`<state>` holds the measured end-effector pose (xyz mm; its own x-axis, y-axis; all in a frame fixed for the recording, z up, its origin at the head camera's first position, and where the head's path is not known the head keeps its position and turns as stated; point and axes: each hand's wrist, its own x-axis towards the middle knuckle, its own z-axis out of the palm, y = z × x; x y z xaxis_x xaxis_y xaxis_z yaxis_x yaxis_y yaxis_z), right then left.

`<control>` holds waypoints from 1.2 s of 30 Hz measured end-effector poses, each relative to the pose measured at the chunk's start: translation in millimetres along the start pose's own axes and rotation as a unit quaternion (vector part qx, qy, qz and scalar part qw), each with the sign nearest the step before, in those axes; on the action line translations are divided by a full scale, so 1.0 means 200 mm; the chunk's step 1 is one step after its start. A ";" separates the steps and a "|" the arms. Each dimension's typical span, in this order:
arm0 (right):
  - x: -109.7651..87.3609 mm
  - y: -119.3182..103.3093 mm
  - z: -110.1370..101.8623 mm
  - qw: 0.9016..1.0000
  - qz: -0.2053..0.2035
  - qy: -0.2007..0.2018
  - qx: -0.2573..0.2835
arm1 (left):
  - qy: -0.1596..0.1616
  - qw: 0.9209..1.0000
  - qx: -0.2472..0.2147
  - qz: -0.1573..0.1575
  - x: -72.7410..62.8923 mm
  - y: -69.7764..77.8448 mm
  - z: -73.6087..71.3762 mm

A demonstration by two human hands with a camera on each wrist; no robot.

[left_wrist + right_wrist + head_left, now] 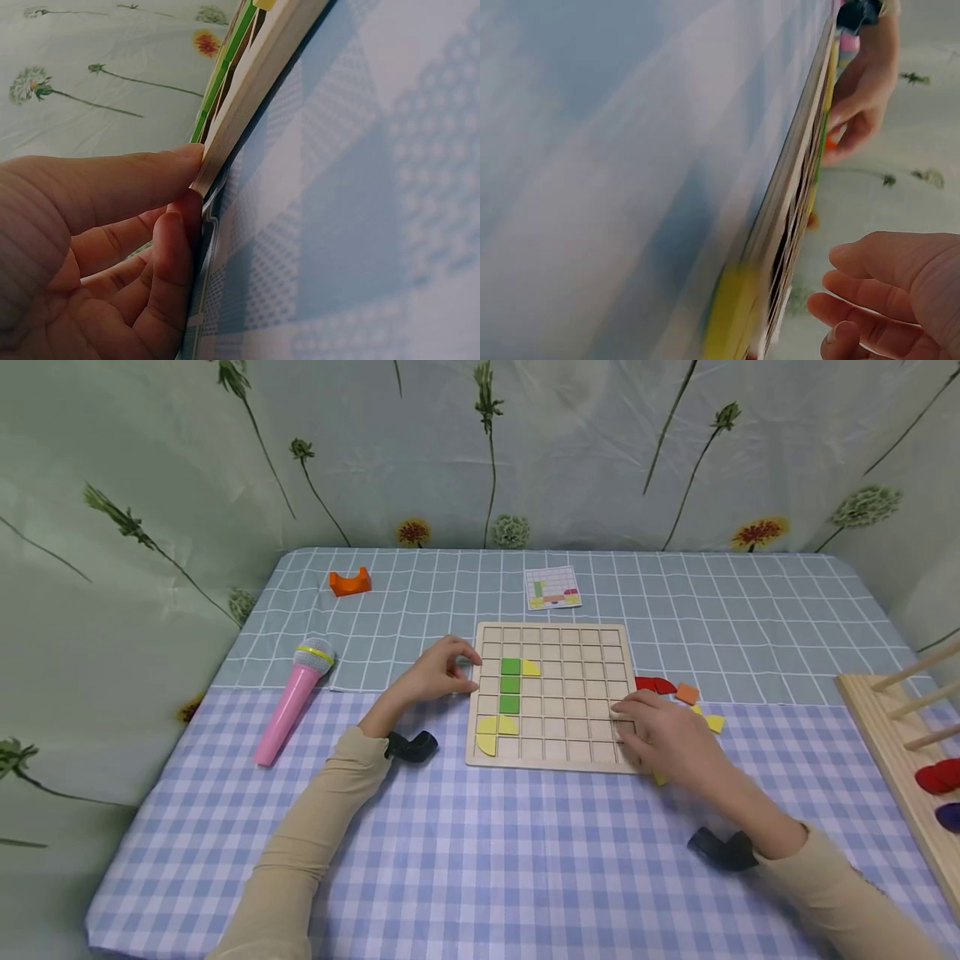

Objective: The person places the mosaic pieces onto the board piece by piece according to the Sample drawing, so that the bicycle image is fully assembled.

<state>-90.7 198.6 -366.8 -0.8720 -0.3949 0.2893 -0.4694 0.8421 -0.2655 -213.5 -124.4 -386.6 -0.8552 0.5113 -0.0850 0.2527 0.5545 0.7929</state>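
A wooden grid board (pixel 558 693) lies flat on the table. In its left part are three green squares (pixel 510 685) in a column, a yellow quarter-round piece (pixel 531 668) beside the top one, and several more yellow pieces (pixel 487 743) near the lower left corner. My left hand (pixel 442 667) touches the board's left edge with thumb and fingertips, thumb and index finger apart along it. Over the board's right edge hovers my right hand (pixel 671 735), fingers loosely bent; the right wrist view shows no piece between them. Partly behind it lie red pieces (pixel 654 685) and an orange square (pixel 686 693).
A patterned card (pixel 552 587) lies behind the board. To the left are a pink toy microphone (pixel 292 702) and an orange curved block (pixel 350 582). A wooden peg stand (pixel 888 760) with coloured discs stands at the right edge. Yellow pieces (pixel 714 723) lie beyond the right hand.
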 end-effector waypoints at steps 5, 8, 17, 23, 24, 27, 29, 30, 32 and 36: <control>-0.03 0.08 -0.03 1.000 0.006 0.008 -0.010 | 0.003 1.000 0.001 -0.001 -0.01 0.00 0.00; -0.04 0.12 -0.06 0.999 0.030 -0.016 -0.023 | 0.003 1.000 0.000 -0.001 -0.01 0.00 0.00; -0.08 0.22 -0.11 0.992 0.081 -0.078 -0.061 | 0.004 1.000 -0.003 -0.006 0.00 0.00 0.00; -0.09 0.28 -0.12 0.986 0.102 -0.106 -0.073 | 0.005 1.000 -0.003 -0.009 0.00 0.00 0.00; -0.09 0.28 -0.12 0.986 0.104 -0.110 -0.074 | 0.004 1.000 -0.003 -0.010 0.00 0.00 0.00; -0.09 0.30 -0.13 0.984 0.109 -0.124 -0.072 | 0.003 1.000 -0.005 -0.012 0.00 0.00 0.00; -0.09 0.31 -0.13 0.982 0.114 -0.131 -0.069 | 0.003 1.000 -0.004 -0.011 0.00 0.00 0.00; -0.08 0.31 -0.13 0.982 0.114 -0.134 -0.067 | 0.003 1.000 -0.004 -0.010 0.00 0.00 0.00; -0.08 0.31 -0.13 0.981 0.118 -0.137 -0.064 | 0.003 1.000 -0.005 -0.009 0.00 0.00 0.00; -0.08 0.32 -0.13 0.982 0.120 -0.135 -0.060 | -0.001 1.000 -0.004 -0.008 0.00 0.00 0.00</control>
<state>-102.4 268.6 -364.8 -0.9683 -0.2486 -0.0261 -0.2399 0.9537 -0.1811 -212.8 -124.0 -386.2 -0.8580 0.5041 -0.0989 0.2359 0.5576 0.7958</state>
